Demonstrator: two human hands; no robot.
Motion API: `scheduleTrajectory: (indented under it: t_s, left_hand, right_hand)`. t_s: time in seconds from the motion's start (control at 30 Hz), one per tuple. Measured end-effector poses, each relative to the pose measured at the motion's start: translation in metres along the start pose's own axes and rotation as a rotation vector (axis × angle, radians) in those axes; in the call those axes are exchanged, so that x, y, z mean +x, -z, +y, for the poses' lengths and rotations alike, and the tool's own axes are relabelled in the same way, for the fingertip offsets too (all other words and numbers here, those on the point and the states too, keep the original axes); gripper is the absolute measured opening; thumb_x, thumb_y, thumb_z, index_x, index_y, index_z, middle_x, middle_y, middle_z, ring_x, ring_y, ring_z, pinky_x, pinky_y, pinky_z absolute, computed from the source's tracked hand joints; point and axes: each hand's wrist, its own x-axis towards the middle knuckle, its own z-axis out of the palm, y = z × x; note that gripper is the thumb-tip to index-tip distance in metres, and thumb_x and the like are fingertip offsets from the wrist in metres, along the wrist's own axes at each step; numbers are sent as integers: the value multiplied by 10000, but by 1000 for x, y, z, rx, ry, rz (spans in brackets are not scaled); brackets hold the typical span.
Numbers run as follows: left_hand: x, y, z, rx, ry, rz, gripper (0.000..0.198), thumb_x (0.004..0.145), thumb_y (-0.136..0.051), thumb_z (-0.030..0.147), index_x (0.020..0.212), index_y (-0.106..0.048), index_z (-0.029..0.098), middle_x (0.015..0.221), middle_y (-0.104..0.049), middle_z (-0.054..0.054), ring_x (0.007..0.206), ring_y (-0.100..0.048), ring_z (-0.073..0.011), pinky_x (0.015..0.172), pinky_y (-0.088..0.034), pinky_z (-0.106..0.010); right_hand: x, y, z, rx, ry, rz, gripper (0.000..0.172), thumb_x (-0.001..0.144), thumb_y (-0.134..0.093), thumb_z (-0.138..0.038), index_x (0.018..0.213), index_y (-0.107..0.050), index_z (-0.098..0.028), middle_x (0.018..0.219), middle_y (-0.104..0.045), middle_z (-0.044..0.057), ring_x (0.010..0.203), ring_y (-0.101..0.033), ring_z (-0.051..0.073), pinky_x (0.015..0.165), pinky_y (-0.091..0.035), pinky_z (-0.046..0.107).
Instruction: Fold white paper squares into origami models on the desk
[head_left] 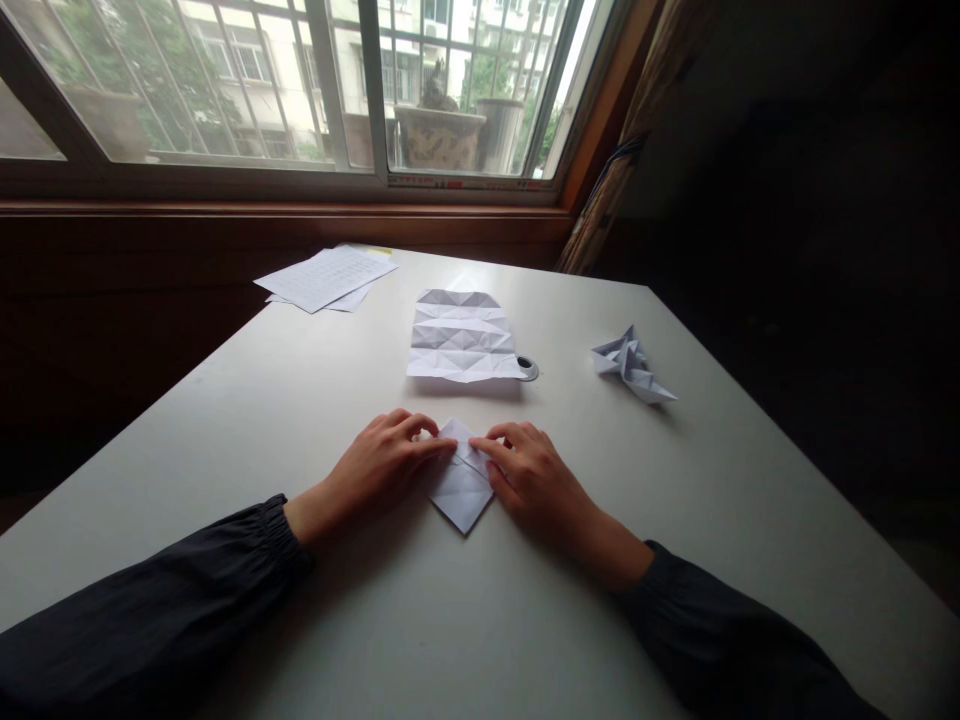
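Left hand (379, 470) and right hand (534, 480) closed on a small folded paper square (460, 490), fingertips pressing its far corners, near the middle of the white table's (225, 480) near side; a creased paper sheet (463, 338) farther off, a folded paper model (630, 368) right.

A home: a curtain (626, 160) beside a barred window (202, 90).

Folded square (459, 492) on the table (187, 470), creased sheet (463, 335) behind it, origami model (632, 367) right, loose papers (325, 279) back left

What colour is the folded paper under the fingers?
White folded paper with faint creases; best in the head view.
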Motion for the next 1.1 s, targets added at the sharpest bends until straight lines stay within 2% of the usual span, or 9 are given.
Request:
scheduleTrajectory:
  t_s: [0.17, 0.27, 0.37, 0.53, 0.67, 0.83, 0.9, 0.97, 1.1]
  left_hand:
    - [9, 0, -9, -8, 35, -2, 331, 1056, -436, 308, 1257, -694, 360, 1189, -674, -55, 1024, -593, -218, 894, -509, -381]
    - [11, 0, -10, -18, 31, -3, 311, 1016, -516, 338, 1277, -685, 330, 1215, -670, -63, 1056, -594, -238, 929, -514, -407]
    - [6, 5, -10, -26, 5, -32, 392, 946, -613, 350, 1332, -645, 290, 1281, -660, -72, 1132, -581, -271, 1000, -496, -451]
    - [-8, 11, -17, -29, -13, -70, 457, 944, -615, 377, 1385, -598, 258, 1348, -643, -81, 1185, -565, -287, 1033, -491, -458]
    - [-14, 6, -22, -77, 41, -15, 411, 936, -635, 459, 1295, -653, 258, 1293, -672, -73, 1161, -577, -277, 997, -519, -439]
    - [-15, 3, -19, -177, 71, 89, 261, 933, -662, 383, 1157, -688, 251, 1201, -701, -71, 1110, -600, -248, 945, -538, -399]
    - [-15, 6, -17, -197, 53, 93, 152, 959, -632, 338, 1062, -713, 260, 1182, -706, -54, 1097, -601, -229, 943, -533, -385]
    - [-15, 8, -16, -199, 25, 75, 124, 971, -615, 309, 987, -733, 273, 1181, -709, -34, 1097, -597, -217, 937, -530, -373]
    - [-16, 9, -18, -171, -34, 58, 100, 930, -664, 296, 968, -756, 282, 1195, -714, -36, 1111, -589, -233, 933, -533, -385]
  right_hand:
    - [0, -3, 14, -55, -78, 21, 324, 969, -584, -272, 1278, -642, -193, 1160, -626, 131, 1055, -554, 299, 953, -459, 458]
    - [0, -5, 20, -48, -78, 31, 284, 977, -581, -278, 1239, -660, -200, 1148, -632, 124, 1051, -562, 295, 950, -466, 456]
    - [-2, -5, 21, -16, -71, 50, 245, 978, -590, -270, 1198, -674, -203, 1140, -644, 119, 1042, -570, 290, 944, -472, 458]
    - [-6, -6, 24, 79, -83, 89, 163, 958, -638, -256, 1105, -680, -198, 1094, -667, 108, 1022, -586, 284, 937, -479, 466]
    - [-9, -7, 29, 148, -85, 112, 150, 929, -676, -229, 1077, -657, -209, 1072, -676, 90, 1026, -598, 282, 936, -478, 456]
    - [-12, -5, 30, 211, -70, 146, 167, 885, -637, -85, 992, -635, -213, 999, -680, 67, 976, -612, 263, 902, -481, 428]
    - [-14, -3, 29, 231, -48, 144, 212, 847, -612, -24, 924, -641, -219, 999, -683, 61, 983, -612, 259, 912, -476, 427]
    - [-15, -3, 30, 248, -26, 134, 239, 819, -601, 6, 861, -649, -224, 1013, -687, 54, 994, -612, 255, 923, -469, 430]
    - [-17, -6, 34, 259, -13, 126, 254, 808, -611, 15, 815, -666, -233, 1020, -703, 40, 994, -619, 245, 929, -458, 432]
